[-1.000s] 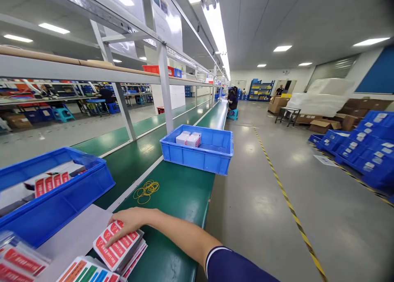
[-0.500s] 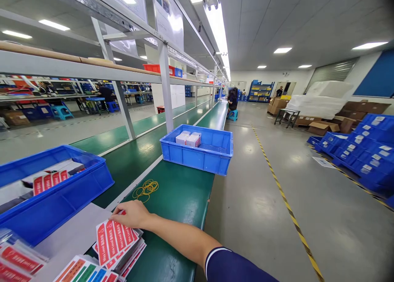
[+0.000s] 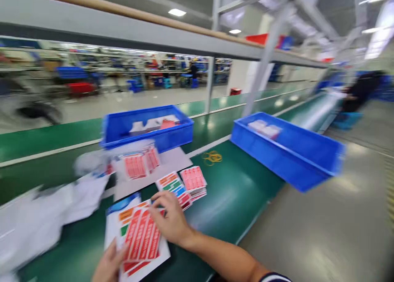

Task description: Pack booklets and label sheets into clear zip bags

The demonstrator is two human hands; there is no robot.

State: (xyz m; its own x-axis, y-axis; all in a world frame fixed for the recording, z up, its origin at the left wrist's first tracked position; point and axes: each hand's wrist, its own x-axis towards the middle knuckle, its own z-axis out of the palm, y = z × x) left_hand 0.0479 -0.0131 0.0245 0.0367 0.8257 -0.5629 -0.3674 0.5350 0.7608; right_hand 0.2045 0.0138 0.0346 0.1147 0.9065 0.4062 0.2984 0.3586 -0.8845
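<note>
A red-and-white striped label sheet (image 3: 143, 235) lies over a multicoloured label sheet (image 3: 125, 217) at the lower centre. My left hand (image 3: 112, 262) grips the left edge of these sheets, thumb on top. At the upper right corner of the striped sheet, my right hand (image 3: 172, 218) has its fingers curled in a pinch on it. Beneath are more red-edged sheets and a white-and-blue packet (image 3: 123, 205). Just beyond my right hand lie a stack of multicoloured label sheets (image 3: 172, 183) and a stack of red label sheets (image 3: 193, 178).
Yellow rubber bands (image 3: 212, 157) lie on the green bench (image 3: 227, 187). One blue bin (image 3: 147, 139) holds papers and red labels; another blue bin (image 3: 283, 163) contains small white stacks. Bagged red labels (image 3: 137, 165) rest on grey card. White bags (image 3: 52, 210) spread at left.
The view has swung left. My right hand has moved from the red stack to the sheets in front of me, bringing a striped label sheet. My left hand has come into view.
</note>
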